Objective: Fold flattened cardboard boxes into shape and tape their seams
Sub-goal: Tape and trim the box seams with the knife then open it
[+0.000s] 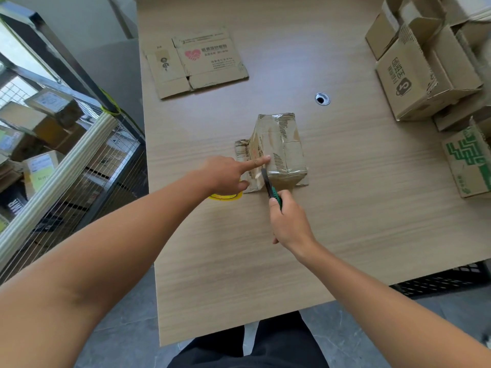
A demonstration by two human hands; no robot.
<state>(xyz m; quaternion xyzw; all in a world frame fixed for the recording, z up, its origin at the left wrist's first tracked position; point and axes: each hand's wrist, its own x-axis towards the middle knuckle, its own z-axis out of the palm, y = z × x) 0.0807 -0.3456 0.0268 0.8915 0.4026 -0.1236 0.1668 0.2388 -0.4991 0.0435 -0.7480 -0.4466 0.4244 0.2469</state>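
My left hand presses its straight index finger on the taped box, which stands on the bench just ahead of both hands. My right hand grips a green knife, its blade touching the box just right of that fingertip.

A long bench of pale wood-grain laminate fills the middle, with a round cable grommet set into its top. Grey marbled floor tiles show below it. At left stands a wire-mesh cage trolley stacked with labelled parcels, beyond it a plain grey wall. A black perforated crate sits under the bench's right side
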